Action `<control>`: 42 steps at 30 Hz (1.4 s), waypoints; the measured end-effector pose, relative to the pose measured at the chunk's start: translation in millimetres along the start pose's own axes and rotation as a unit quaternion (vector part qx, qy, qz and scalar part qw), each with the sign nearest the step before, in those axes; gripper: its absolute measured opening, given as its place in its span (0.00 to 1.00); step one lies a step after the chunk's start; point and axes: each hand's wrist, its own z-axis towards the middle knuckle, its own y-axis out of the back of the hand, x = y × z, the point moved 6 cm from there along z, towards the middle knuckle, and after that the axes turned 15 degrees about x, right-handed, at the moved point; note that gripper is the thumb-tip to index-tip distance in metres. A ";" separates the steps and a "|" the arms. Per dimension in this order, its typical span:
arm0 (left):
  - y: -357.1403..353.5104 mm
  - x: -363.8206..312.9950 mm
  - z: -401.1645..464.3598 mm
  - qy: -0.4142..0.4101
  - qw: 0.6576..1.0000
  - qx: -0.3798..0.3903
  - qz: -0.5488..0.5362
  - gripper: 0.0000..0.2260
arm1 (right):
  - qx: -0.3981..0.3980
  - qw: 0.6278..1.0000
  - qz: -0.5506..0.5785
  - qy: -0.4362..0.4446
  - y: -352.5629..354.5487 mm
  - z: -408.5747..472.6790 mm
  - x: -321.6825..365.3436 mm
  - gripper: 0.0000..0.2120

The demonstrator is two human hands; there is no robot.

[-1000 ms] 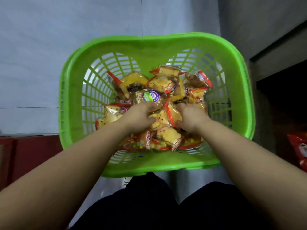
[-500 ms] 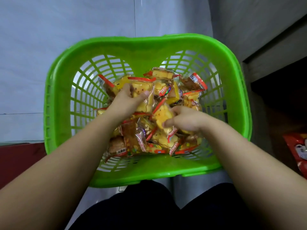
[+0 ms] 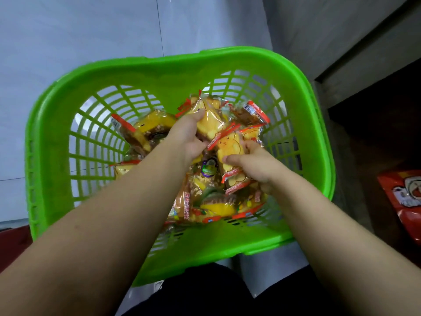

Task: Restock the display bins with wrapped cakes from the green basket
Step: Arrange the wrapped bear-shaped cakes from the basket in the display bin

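Observation:
The green basket [image 3: 54, 142] sits on the floor below me and holds several wrapped cakes in clear film with red ends. My left hand [image 3: 185, 135] grips a yellow wrapped cake [image 3: 210, 124] lifted above the pile. My right hand [image 3: 255, 164] grips a bear-shaped wrapped cake [image 3: 229, 147] between thumb and fingers, just right of the left hand. More cakes [image 3: 209, 201] lie under both hands. No display bin is in view.
Pale floor tiles [image 3: 91, 30] lie beyond the basket. A grey shelf unit [image 3: 364, 53] stands at the right with a dark opening below. A red snack bag [image 3: 405, 192] lies at the right edge. A dark red surface [image 3: 11, 245] shows at the lower left.
Both hands have risen from the pile, each with a cake in its grip. The left hand moved right and up. The camera came closer to the basket.

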 end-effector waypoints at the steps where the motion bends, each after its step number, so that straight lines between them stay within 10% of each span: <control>1: 1.5 0.1 2.6 -0.007 1.000 -0.008 0.005 0.14 | -0.014 0.999 0.034 0.009 3.1 -0.1 -0.2 0.28; 11: -7.7 -7.7 -92.8 -0.051 0.981 -0.006 0.188 0.24 | -0.065 0.969 0.203 0.121 8.5 -82.7 32.2 0.14; 26: -343.9 -116.6 -451.6 -0.214 0.842 0.223 0.441 0.10 | -0.226 0.913 0.154 0.303 52.9 -545.8 181.2 0.12; 36: -508.9 -3.7 -532.9 -0.168 0.693 0.419 0.562 0.23 | -0.460 0.829 0.142 0.285 117.2 -739.4 67.3 0.16; 42: -530.0 61.2 -512.4 -0.093 0.628 0.393 0.665 0.30 | -0.469 0.870 0.114 0.099 145.3 -731.5 -23.0 0.19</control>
